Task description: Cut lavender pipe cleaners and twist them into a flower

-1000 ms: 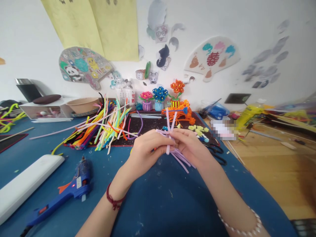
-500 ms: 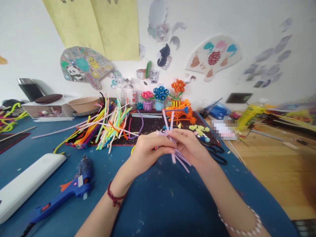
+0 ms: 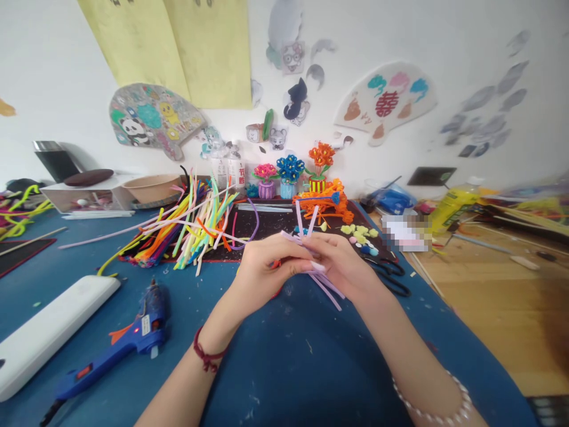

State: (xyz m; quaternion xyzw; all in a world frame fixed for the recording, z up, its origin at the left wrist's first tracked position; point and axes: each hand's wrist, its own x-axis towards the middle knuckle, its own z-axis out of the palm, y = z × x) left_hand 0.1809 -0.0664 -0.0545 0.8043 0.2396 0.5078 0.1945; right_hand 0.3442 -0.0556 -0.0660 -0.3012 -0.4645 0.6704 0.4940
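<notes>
Light purple pipe cleaners [image 3: 326, 289] cross in a loose bundle between my two hands, with ends sticking up and others pointing down to the right. My left hand [image 3: 271, 264] pinches them from the left, thumb and fingers pressed together. From the other side my right hand [image 3: 340, 258] is closed on the same bundle near its crossing point. The fingers hide the middle of the bundle. Behind my hands lies a dark mat [image 3: 267, 220] with yellow pompoms [image 3: 360, 232] on its right part.
Mixed coloured pipe cleaners [image 3: 191, 231] pile up at the left. A blue glue gun [image 3: 137, 335] and a white power strip [image 3: 57, 332] lie nearer. Small pipe-cleaner flower pots [image 3: 288, 188] stand by the wall. On the right are a yellow bottle [image 3: 456, 207] and black loops [image 3: 391, 277].
The upright purple ends have tilted slightly right. One end that hung below my fingers now points sideways by my left thumb. My hands stay nearly in place.
</notes>
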